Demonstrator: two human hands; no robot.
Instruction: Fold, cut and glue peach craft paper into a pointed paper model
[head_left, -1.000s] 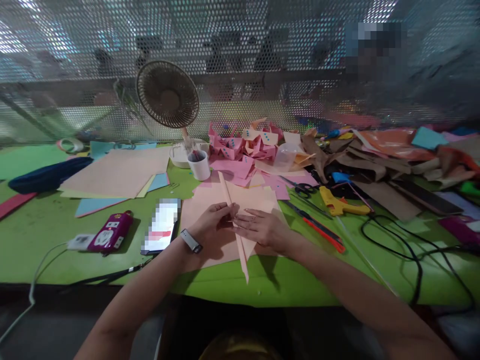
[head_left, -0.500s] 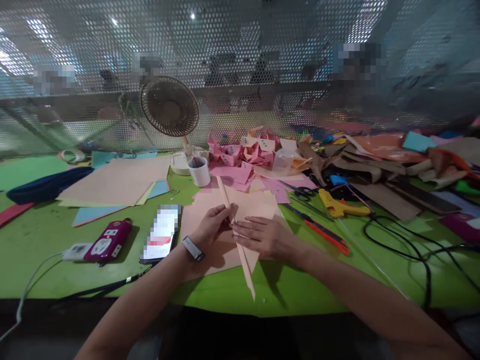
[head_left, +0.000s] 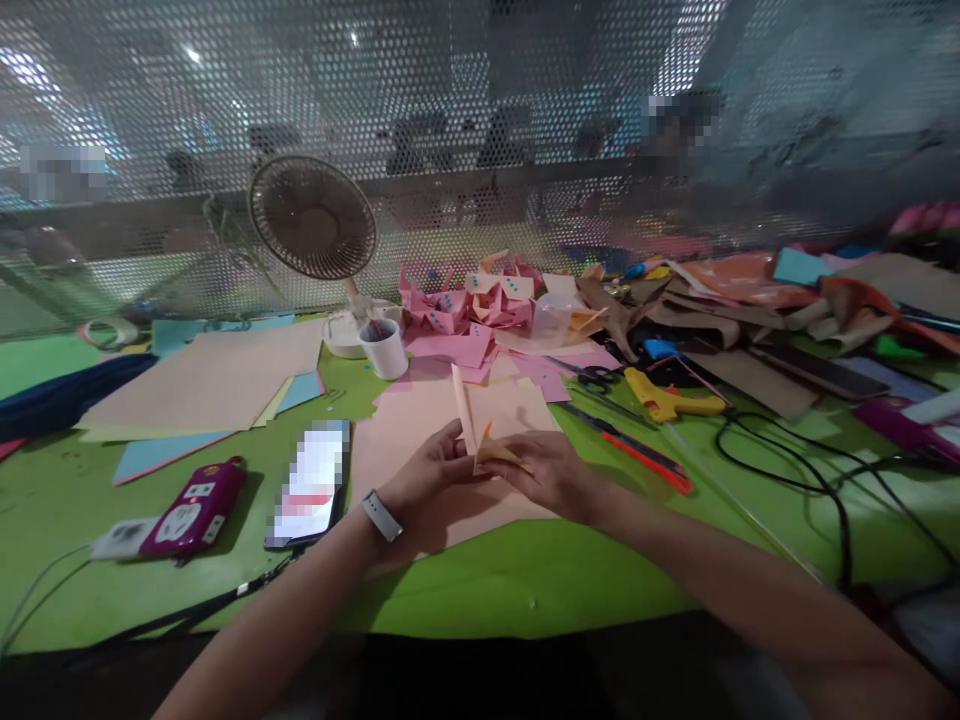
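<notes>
Both hands grip a narrow folded strip of peach paper [head_left: 463, 402] above the middle of the table. My left hand [head_left: 439, 462] is closed on its middle, the thumb along its near side. My right hand [head_left: 544, 472] pinches the near part, which is bent up and partly opened, its folds showing. Fingers hide some of the strip. Under the hands lie flat peach paper sheets [head_left: 405, 530]. A watch with a pale band [head_left: 382, 515] is on my left wrist.
Left are a phone [head_left: 309, 485], a purple power strip [head_left: 193, 508] and stacked paper [head_left: 210, 375]. A white cup [head_left: 384, 350] and a fan [head_left: 311, 217] stand behind. Pink folded papers [head_left: 442, 310], scissors [head_left: 596, 378], a red cutter [head_left: 649, 462], a yellow glue gun [head_left: 671, 398] and black cables [head_left: 832, 490] lie right.
The strip was long and straight between my hands; its near end is now bent up and partly unfolded in my right hand. My right fingers went from flat to pinching. The view shifted slightly.
</notes>
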